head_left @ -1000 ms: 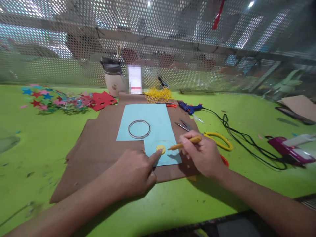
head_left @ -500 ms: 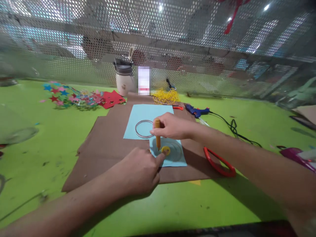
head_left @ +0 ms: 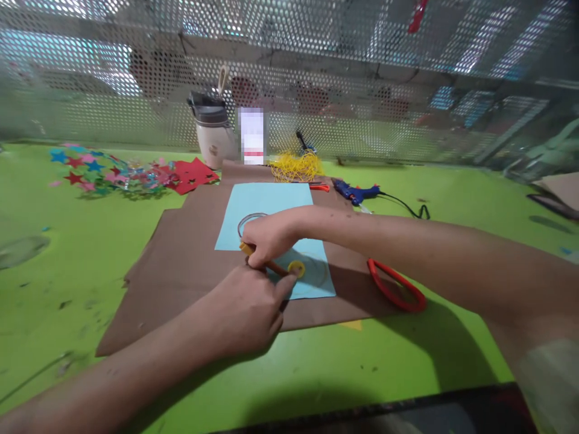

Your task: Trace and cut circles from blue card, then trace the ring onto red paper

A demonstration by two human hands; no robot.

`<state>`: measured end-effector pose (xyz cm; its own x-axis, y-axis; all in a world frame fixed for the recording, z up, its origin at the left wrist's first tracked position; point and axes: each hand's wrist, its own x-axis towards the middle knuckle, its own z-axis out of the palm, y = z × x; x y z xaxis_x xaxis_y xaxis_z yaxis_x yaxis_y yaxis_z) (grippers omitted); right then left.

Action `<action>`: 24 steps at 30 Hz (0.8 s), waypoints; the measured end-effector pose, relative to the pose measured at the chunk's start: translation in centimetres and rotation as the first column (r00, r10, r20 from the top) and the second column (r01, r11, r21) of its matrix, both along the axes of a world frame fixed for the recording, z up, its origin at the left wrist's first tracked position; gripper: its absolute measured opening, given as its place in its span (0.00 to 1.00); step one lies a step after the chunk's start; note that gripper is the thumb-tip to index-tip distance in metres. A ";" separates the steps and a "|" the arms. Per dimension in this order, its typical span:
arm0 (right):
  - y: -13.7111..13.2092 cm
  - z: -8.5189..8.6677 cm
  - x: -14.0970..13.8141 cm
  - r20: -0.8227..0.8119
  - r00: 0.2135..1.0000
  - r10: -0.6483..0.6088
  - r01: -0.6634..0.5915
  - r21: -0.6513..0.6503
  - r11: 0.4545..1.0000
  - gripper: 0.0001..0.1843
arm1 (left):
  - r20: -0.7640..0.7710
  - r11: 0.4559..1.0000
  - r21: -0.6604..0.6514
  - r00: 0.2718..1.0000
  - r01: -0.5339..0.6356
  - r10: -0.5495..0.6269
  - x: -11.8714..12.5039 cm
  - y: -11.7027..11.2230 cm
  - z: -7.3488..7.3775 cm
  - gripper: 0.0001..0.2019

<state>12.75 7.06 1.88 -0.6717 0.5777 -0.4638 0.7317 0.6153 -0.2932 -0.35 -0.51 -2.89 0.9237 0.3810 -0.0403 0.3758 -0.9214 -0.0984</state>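
Note:
My right hand (head_left: 270, 236) is closed around a brownish-yellow marker (head_left: 277, 269), which leans with its tip down toward the right. That tip meets the left edge of a small round yellow piece (head_left: 296, 266). One finger of my left hand (head_left: 248, 307) presses the round piece onto a small light blue paper (head_left: 314, 288); the other fingers are curled under and partly hidden. Faint curved lines show on this paper. Behind, a larger light blue sheet (head_left: 269, 196) carries a thin ring (head_left: 244, 220), partly covered by my right hand.
Brown paper (head_left: 167, 265) lies under the work on a green table (head_left: 316, 361). A red loop-shaped object (head_left: 398, 286) rests at right. Farther back are a blue glue gun (head_left: 357, 191), yellow shreds (head_left: 298, 166), a white cup (head_left: 215, 141), red paper (head_left: 194, 175) and star cutouts (head_left: 93, 166).
The marker has gone from nearly upright to strongly tilted, its rear end swung left. My right hand moved left and rolled over, now covering part of the ring. The view shifted slightly.

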 end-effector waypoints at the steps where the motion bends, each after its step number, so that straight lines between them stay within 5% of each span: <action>1: 0.1 -0.2 0.1 -0.013 1.000 -0.001 0.001 -0.019 1.000 0.09 | -0.005 1.000 -0.004 1.000 0.004 -0.004 0.0 0.0 0.0 0.28; 24: 1.4 -0.4 0.3 -0.074 0.997 -0.023 -0.010 -0.414 0.910 0.13 | -0.085 0.999 0.036 0.996 0.018 -0.015 0.3 -0.1 0.1 0.29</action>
